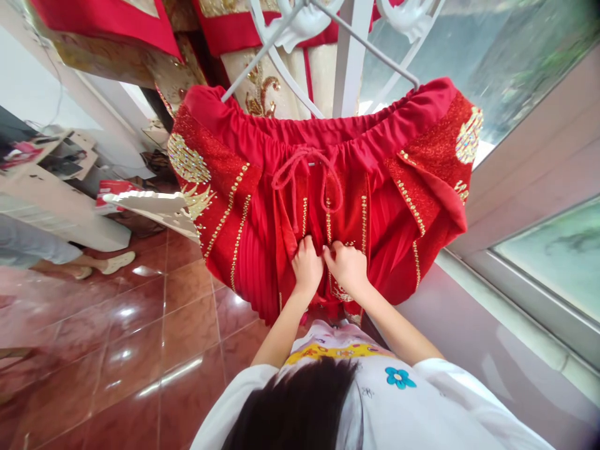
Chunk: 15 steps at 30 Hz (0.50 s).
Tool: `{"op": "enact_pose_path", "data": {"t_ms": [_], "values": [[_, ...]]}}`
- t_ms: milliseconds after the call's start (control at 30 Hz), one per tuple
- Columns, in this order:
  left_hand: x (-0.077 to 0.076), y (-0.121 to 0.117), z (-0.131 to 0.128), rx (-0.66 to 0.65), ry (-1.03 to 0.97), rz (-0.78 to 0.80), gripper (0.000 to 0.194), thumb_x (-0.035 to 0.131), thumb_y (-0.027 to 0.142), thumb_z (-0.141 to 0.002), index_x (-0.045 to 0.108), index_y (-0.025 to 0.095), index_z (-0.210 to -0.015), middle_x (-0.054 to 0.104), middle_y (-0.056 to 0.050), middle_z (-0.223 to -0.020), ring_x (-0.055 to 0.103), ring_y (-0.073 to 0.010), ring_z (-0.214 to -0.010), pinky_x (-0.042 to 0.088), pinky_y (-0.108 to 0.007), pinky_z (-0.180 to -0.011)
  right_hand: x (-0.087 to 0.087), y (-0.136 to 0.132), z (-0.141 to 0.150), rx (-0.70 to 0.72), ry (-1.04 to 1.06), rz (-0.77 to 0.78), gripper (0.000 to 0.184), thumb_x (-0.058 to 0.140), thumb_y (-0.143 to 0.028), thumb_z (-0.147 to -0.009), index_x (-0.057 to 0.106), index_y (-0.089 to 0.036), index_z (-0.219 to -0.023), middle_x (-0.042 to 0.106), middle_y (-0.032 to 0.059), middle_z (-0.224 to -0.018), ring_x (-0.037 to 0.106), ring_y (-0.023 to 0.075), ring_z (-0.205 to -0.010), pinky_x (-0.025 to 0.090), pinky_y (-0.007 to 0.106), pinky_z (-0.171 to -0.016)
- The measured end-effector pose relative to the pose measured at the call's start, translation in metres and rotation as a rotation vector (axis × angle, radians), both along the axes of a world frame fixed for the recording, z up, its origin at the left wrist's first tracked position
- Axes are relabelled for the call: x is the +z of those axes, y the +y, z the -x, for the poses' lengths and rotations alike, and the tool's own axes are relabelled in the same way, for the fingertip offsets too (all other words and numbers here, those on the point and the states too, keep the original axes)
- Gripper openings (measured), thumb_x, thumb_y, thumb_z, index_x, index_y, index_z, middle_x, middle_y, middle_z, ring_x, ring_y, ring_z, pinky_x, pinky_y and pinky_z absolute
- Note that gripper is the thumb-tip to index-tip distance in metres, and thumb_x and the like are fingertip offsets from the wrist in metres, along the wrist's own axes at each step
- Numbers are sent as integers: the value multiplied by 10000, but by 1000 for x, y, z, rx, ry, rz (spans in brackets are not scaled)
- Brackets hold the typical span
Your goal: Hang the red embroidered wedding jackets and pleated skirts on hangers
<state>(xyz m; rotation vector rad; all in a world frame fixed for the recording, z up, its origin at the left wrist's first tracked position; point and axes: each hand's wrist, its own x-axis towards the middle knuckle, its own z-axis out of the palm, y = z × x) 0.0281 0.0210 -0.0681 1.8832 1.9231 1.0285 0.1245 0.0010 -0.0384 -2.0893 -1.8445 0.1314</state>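
Note:
A red pleated skirt (253, 244) with gold beaded trim hangs from a white wire hanger (265, 53), its elastic waistband gathered. A red drawstring (307, 153) is tied in a bow at the front of the waist. Below the bow, my left hand (307, 265) has its fingers curled into the front panel of the skirt. Close beside it, my right hand (347, 267) pinches the same panel, thumb toward the left hand. Both sets of fingertips are partly hidden in the cloth.
Behind the hanger are a white metal frame (349, 59) and more red and gold garments (262, 81). A window (539, 250) lies to the right. On the left, another person's foot (115, 262) shows on the red tiled floor (187, 294), near a white cabinet (70, 212).

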Motion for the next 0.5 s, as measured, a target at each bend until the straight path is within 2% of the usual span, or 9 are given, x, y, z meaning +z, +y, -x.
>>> {"op": "enact_pose_path", "data": {"t_ms": [100, 167, 300, 367, 500], "values": [[-12, 6, 2, -69, -116, -56, 109, 514, 228, -864, 591, 151, -874, 649, -117, -851, 636, -228, -751, 470, -306, -693, 2, 3, 0, 37, 142, -6, 368, 380, -368, -926, 688, -170, -965, 688, 126, -786, 628, 195, -662, 419, 275, -640], [-18, 7, 8, -164, -295, -42, 140, 515, 257, -867, 561, 162, -775, 636, -83, -765, 632, -202, -721, 479, -286, -680, -2, 5, -4, 85, 307, -68, 342, 399, -337, -922, 680, -192, -1054, 705, 106, -886, 649, 195, -734, 443, 273, -685], [-26, 4, 22, -347, -645, 20, 138, 524, 287, -859, 554, 161, -811, 632, -43, -765, 619, -148, -706, 487, -234, -659, -7, 7, -9, 225, 615, -107, 302, 482, -357, -893, 694, -168, -996, 709, 76, -930, 647, 172, -742, 457, 250, -709], [-29, 1, 25, -360, -687, 28, 129, 523, 283, -855, 560, 159, -852, 633, -36, -788, 610, -136, -720, 482, -221, -661, -6, 6, -6, 238, 604, -70, 274, 513, -357, -880, 695, -162, -944, 707, 68, -868, 636, 167, -701, 442, 247, -674], [-34, -3, 24, -316, -637, 21, 80, 505, 238, -849, 535, 167, -827, 602, -7, -723, 584, -118, -650, 468, -205, -617, -7, 3, 7, 174, 371, -50, 281, 473, -339, -902, 686, -157, -876, 696, 85, -835, 630, 182, -712, 410, 255, -664]]}}
